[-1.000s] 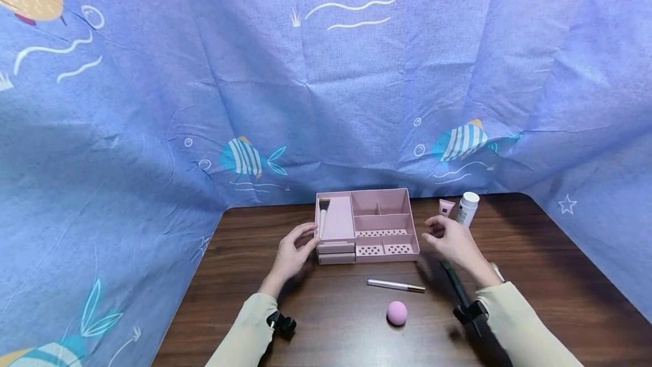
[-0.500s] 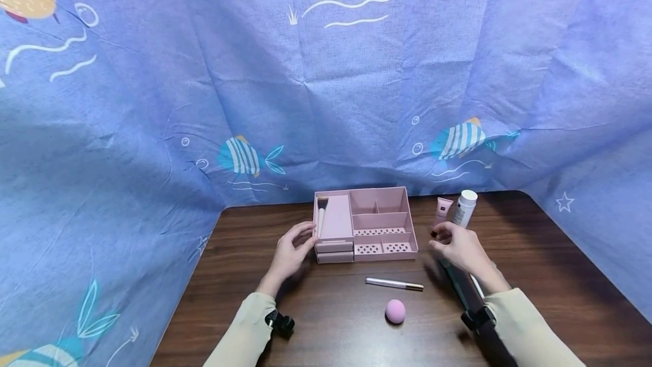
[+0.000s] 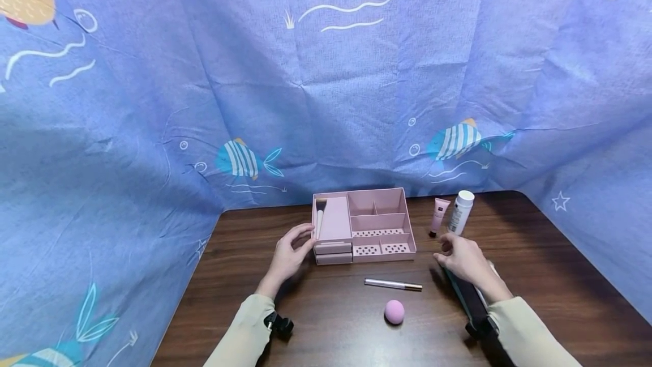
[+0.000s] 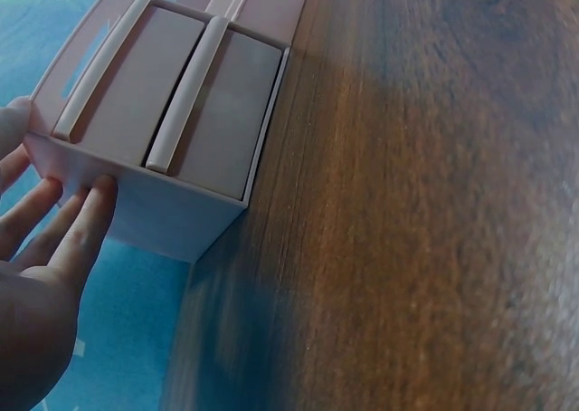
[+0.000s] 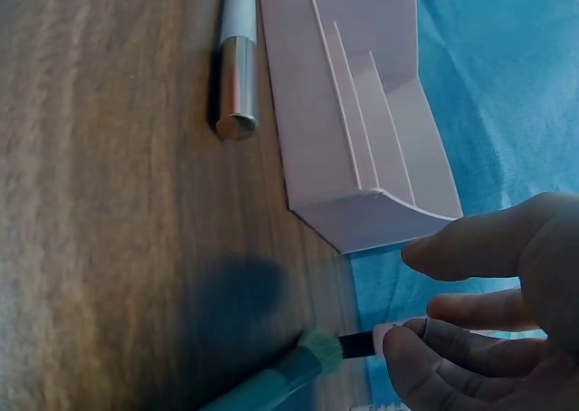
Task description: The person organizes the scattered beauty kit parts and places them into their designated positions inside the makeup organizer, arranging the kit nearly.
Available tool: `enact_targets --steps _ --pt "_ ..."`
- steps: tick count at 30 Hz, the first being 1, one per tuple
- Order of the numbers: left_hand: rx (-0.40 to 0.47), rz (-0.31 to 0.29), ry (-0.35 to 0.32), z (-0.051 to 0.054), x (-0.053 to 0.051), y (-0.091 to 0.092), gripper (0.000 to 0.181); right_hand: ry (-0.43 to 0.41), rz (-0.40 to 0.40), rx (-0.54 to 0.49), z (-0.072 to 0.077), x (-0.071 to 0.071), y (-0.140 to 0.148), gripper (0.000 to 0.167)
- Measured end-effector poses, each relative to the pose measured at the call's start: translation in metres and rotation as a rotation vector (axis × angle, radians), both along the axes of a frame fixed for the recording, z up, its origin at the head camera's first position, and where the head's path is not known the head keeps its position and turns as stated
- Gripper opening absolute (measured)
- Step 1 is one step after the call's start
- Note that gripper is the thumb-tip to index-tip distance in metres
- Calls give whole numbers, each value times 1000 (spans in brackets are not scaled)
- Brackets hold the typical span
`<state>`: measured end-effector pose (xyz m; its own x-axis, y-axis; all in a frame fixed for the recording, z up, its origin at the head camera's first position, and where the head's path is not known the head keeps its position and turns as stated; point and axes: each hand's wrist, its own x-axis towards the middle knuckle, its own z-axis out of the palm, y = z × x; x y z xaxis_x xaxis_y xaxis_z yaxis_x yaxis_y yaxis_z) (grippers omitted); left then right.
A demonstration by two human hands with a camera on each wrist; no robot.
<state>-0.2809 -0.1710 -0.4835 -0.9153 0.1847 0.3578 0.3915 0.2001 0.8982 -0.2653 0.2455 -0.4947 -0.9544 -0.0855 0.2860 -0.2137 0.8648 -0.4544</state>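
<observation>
A pink cosmetics organizer (image 3: pixel 333 217) with drawers and several compartments stands at the back of the table. My left hand (image 3: pixel 287 256) rests on its left side; in the left wrist view the fingers (image 4: pixel 86 234) touch the side wall, fairly straight. A makeup brush (image 3: pixel 320 217) lies on its top left. My right hand (image 3: pixel 466 259) hovers right of the organizer, fingers loosely bent, nothing visible between them. Below it lies a green brush (image 5: pixel 262 388), partly hidden by the wrist. A pink tube (image 3: pixel 439 214) with a black cap and a white bottle (image 3: pixel 460 214) stand just beyond.
A silver pen-like tube (image 3: pixel 393 284) lies in front of the organizer. Nearer me sits a pink ball-shaped sponge (image 3: pixel 394 311). Something white shows beside my right wrist, its kind unclear. A blue fish-print curtain (image 3: pixel 326 101) hangs behind the wooden table (image 3: pixel 244 231).
My right hand has come back toward me, away from the pink tube and bottle, to above the green brush. My left hand stays at the organizer.
</observation>
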Motion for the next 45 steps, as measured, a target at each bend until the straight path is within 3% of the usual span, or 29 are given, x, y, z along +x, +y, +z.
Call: enact_targets --steps 12,31,45 --pt "-7 5 -2 -1 0 0 34 -25 -29 27 -7 3 3 32" --pt "0 8 49 0 1 1 34 -192 -21 138 -13 7 5 27" --pt "12 6 21 -2 0 -1 34 -240 -42 167 -17 7 3 19"
